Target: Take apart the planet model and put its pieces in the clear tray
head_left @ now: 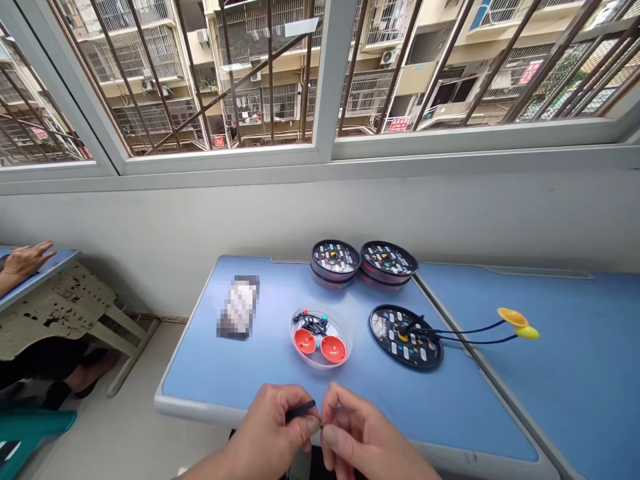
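Note:
Near the table's front edge, my left hand (pixel 283 427) is closed on a short black rod-like piece (pixel 300 411). My right hand (pixel 354 432) is pinched close beside the left fingertips; whatever sits between its fingers is too small to name. Just beyond the hands stands a clear round tub (pixel 320 365) with two orange-red cups (pixel 333 349), black thin parts and small red and teal beads inside. To its right lies a black printed disc (pixel 406 339) with black stems (pixel 475 331) that end in yellow cups (pixel 513 317).
Two round containers with black printed lids (pixel 335 257) stand against the wall. A pixelated flat object (pixel 239 307) lies on the left of the blue table (pixel 200 373). Another blue table (pixel 575 373) adjoins at right. Another person's hand (pixel 27 260) shows at far left, above a green stool (pixel 35 427).

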Demonstrator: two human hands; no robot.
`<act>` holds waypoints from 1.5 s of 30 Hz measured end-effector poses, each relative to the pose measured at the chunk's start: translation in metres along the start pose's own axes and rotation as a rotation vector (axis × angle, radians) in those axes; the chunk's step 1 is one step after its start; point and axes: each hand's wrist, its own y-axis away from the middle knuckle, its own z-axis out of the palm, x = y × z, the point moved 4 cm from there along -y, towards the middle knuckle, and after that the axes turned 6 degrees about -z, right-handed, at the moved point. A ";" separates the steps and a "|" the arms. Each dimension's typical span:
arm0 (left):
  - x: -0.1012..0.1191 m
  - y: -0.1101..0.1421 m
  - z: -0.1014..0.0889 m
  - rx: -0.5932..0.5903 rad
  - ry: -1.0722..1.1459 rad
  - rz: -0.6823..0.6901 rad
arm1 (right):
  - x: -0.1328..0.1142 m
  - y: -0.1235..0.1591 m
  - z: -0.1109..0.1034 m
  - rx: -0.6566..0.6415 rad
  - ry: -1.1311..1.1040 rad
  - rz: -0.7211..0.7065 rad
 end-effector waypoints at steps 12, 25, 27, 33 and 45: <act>0.037 -0.028 -0.055 0.394 -0.451 0.190 | -0.034 0.022 -0.051 0.341 0.458 -0.238; 0.051 -0.146 -0.022 0.165 -1.081 0.287 | -0.041 -0.071 -0.098 0.541 1.098 -0.579; 0.050 -0.146 -0.022 0.158 -1.098 0.297 | -0.040 -0.066 -0.096 0.542 1.101 -0.577; 0.056 -0.127 -0.013 0.175 -1.076 0.369 | -0.045 -0.015 -0.117 0.597 1.094 -0.607; 0.064 -0.104 0.096 0.024 -0.974 0.627 | -0.045 0.005 -0.225 0.671 1.169 -0.378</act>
